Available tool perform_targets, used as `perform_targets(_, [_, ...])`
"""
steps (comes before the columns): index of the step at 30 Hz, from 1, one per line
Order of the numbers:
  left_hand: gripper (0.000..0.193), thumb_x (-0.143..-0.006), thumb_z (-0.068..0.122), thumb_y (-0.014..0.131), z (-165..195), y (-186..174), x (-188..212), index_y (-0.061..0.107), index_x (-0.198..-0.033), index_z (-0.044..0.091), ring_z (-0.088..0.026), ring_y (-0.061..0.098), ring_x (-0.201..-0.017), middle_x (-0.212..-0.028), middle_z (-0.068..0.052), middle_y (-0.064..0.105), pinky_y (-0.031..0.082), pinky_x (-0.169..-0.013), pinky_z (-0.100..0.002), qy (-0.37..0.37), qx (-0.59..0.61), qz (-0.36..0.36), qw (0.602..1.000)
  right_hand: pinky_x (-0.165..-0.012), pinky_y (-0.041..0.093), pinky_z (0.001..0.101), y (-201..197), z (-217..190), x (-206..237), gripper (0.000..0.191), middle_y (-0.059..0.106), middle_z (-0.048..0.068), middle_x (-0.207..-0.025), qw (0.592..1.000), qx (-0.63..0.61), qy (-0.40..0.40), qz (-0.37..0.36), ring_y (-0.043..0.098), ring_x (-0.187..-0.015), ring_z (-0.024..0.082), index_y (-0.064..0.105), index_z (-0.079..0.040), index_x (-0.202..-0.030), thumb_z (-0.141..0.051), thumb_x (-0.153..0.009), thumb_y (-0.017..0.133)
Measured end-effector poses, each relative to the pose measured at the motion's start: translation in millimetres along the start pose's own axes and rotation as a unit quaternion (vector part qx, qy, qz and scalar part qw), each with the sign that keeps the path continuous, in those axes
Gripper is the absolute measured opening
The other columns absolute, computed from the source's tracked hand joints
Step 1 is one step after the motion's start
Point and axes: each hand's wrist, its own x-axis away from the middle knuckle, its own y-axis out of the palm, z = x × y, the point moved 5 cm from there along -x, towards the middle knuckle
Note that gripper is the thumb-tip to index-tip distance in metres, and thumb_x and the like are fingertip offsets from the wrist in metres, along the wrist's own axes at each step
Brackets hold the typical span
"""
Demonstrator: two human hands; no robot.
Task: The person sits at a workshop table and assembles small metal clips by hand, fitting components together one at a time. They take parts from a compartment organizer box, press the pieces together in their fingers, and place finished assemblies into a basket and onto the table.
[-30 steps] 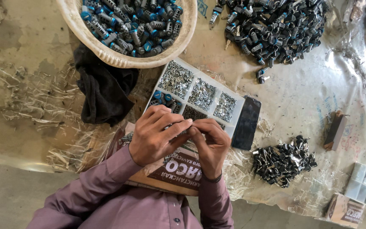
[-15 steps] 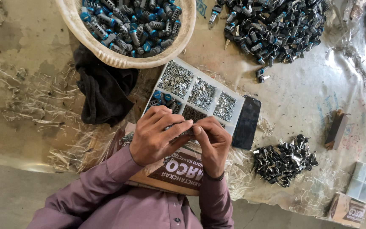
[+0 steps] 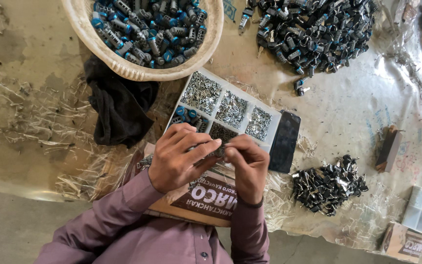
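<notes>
My left hand [image 3: 178,157] and my right hand [image 3: 248,167] meet over the near edge of a white compartment tray [image 3: 274,116]. The fingertips of both hands pinch a small dark metal part [image 3: 219,152], mostly hidden by the fingers. The tray's sections hold several heaps of tiny silvery pieces [image 3: 232,108] and a few blue-capped cylinders [image 3: 185,115]. Under my wrists lies a brown printed cardboard box [image 3: 206,201]. Both sleeves are mauve.
A cream basket [image 3: 123,66] of blue-capped lock cylinders sits at the top left, with a black cloth [image 3: 118,105] below it. A large pile of dark lock parts [image 3: 313,32] lies top right, a smaller pile [image 3: 328,185] at right. A black phone [image 3: 285,142] lies beside the tray.
My fingers have shifted slightly around the small part; both hands stay in the same place over the tray's edge.
</notes>
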Motion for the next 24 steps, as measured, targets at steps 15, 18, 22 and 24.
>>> perform_targets(15, [0.036,-0.087,0.019,0.085,0.0,-2.7,-0.3,0.073,-0.119,0.009,-0.022,0.065,-0.099,-0.107,-0.002,0.068,0.050,-0.098,-0.042,0.005,-0.003,0.001,1.000,-0.081,0.057,0.0231,8.1,-2.4,17.5,0.014,0.075,0.009,-0.099,0.988,0.113,-0.078,0.065,0.071,-0.092,0.011,0.074,0.004,-0.107,0.009,-0.094,0.073])
perform_targets(18, [0.036,-0.087,0.019,0.085,-0.1,-2.3,-0.3,0.073,-0.119,0.008,-0.022,0.065,-0.099,-0.108,-0.002,0.068,0.050,-0.098,-0.042,0.005,-0.002,0.007,1.000,-0.079,0.058,0.0234,5.3,1.3,17.1,0.013,0.076,0.009,-0.097,0.991,0.103,-0.044,0.076,0.072,-0.090,0.011,0.074,0.005,-0.106,0.007,-0.093,0.073])
perform_targets(22, [0.036,-0.087,0.020,0.086,-0.3,-2.0,0.7,0.073,-0.119,0.008,-0.021,0.065,-0.099,-0.108,-0.003,0.068,0.050,-0.098,-0.042,0.008,-0.009,0.006,1.000,-0.078,0.057,0.0229,4.5,3.8,18.4,0.013,0.076,0.008,-0.095,0.991,0.105,-0.027,0.077,0.071,-0.089,0.011,0.074,0.005,-0.107,0.006,-0.094,0.073])
perform_targets(24, [0.037,-0.087,0.021,0.086,-0.2,-1.5,1.3,0.073,-0.119,0.007,-0.021,0.065,-0.099,-0.107,-0.003,0.068,0.050,-0.098,-0.042,0.010,-0.011,0.004,1.000,-0.078,0.057,0.0226,3.5,4.9,18.8,0.013,0.076,0.008,-0.096,0.991,0.107,-0.017,0.081,0.071,-0.089,0.011,0.074,0.005,-0.107,0.005,-0.094,0.072])
